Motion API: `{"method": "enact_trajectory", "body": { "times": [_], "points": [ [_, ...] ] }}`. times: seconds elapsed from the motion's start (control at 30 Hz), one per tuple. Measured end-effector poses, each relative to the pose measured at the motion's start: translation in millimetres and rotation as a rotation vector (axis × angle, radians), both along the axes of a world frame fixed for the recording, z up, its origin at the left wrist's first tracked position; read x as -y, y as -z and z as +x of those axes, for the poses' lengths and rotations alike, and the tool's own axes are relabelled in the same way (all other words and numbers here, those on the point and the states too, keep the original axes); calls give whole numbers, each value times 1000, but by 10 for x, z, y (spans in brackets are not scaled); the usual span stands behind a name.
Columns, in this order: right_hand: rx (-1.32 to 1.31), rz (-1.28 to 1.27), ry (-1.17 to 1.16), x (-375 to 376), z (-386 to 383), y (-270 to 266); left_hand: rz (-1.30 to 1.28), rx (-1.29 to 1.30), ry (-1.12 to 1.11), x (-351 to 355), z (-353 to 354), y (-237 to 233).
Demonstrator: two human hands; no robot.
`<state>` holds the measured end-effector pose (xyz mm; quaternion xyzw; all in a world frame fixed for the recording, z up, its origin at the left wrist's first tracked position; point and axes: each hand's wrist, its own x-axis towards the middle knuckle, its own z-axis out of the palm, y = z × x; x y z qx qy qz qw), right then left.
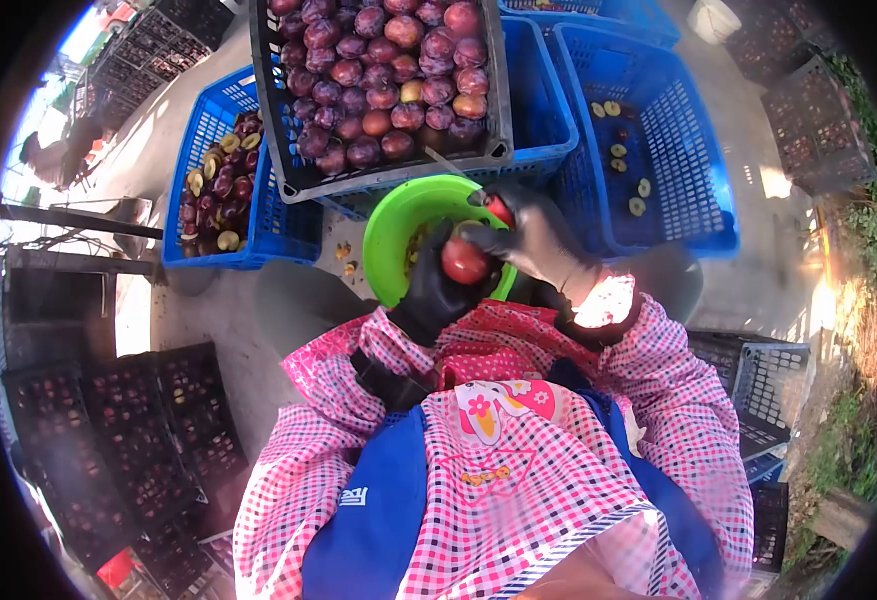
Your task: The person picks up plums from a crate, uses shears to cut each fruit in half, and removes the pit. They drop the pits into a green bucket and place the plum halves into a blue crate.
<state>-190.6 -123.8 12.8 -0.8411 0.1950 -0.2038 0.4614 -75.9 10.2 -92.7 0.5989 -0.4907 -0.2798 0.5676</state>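
Note:
My left hand point(432, 292), in a black glove, is closed around a reddish plum point(465, 261) above the green bowl point(383, 235). A small knife with a red handle point(499, 209) is gripped in my right hand point(538, 238), also gloved. Its thin blade points up and to the left, away from the plum. My right thumb rests close to the plum's top; whether it touches cannot be made out. Small yellowish bits lie in the bowl, partly hidden by my hands. Just beyond the bowl, a black crate point(503, 90) full of whole plums sits on a blue crate.
A blue crate point(183, 190) at left holds halved and dark plums. Another blue crate point(673, 130) at right contains several cut halves. Stacked dark crates point(118, 430) of plums stand at lower left. Grey crates point(773, 385) are at right, a white bucket point(715, 20) farther back.

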Motion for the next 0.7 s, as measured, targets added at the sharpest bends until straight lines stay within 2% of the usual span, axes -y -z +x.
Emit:
{"method": "enact_trajectory", "body": {
  "times": [0.03, 0.07, 0.1, 0.13, 0.17, 0.2, 0.23, 0.27, 0.3, 0.33, 0.4, 0.43, 0.5, 0.53, 0.57, 0.6, 0.63, 0.67, 0.7],
  "points": [
    [-57, 16, -38, 5, 0, -19, -86, 261, -52, -62, -23, -15],
    [-52, 13, -43, 26, 17, 79, -128, 37, -56, -70, -124, -342],
    [-7, 172, -130, 36, 20, 271, -128, 41, -63, -88, -145, -550],
    [36, 336, -217, 38, 11, 380, -54, -96, -10, -118, -163, -711],
    [41, 340, -223, 55, -4, 265, 20, -230, 47, -134, -164, -781],
    [-63, 521, -275, 92, -27, 38, 77, -621, 99, -128, -155, -786],
    [-169, 703, -322, 122, -68, -78, 81, -616, 101, -96, -107, -752],
    [-284, 876, -352, 168, -75, -73, 150, -1047, 194, -21, -38, -722],
    [-280, 875, -351, 177, -90, -75, 215, -1479, 285, 31, 4, -707],
    [-268, 777, -308, 179, -114, -92, 214, -1476, 283, 36, 0, -700],
    [-249, 687, -269, 188, -129, -173, 272, -1284, 259, 55, -16, -926],
    [-189, 775, -131, 247, -187, -202, 275, -1280, 258, 51, 54, -1052],
    [-104, 994, 104, 499, -342, -273, 277, -965, 252, -62, 410, -1258],
    [-61, 788, 260, 650, -451, -424, 273, -725, -16, -140, 780, -1245],
    [34, 628, 403, 773, -578, -560, 219, -570, -101, -280, 1226, -1335],
    [3, 474, 484, 951, -724, -675, 146, -335, -286, -374, 1690, -1428],
    [75, 56, 497, 1292, -853, -424, 287, 231, -513, -376, 1940, -1684],
    [-53, -246, 549, 1403, -971, -537, 415, 809, -716, -325, 2068, -1893],
    [-49, -248, 552, 1400, -970, -571, 410, 810, -715, -238, 2102, -1893]
  ]
}}
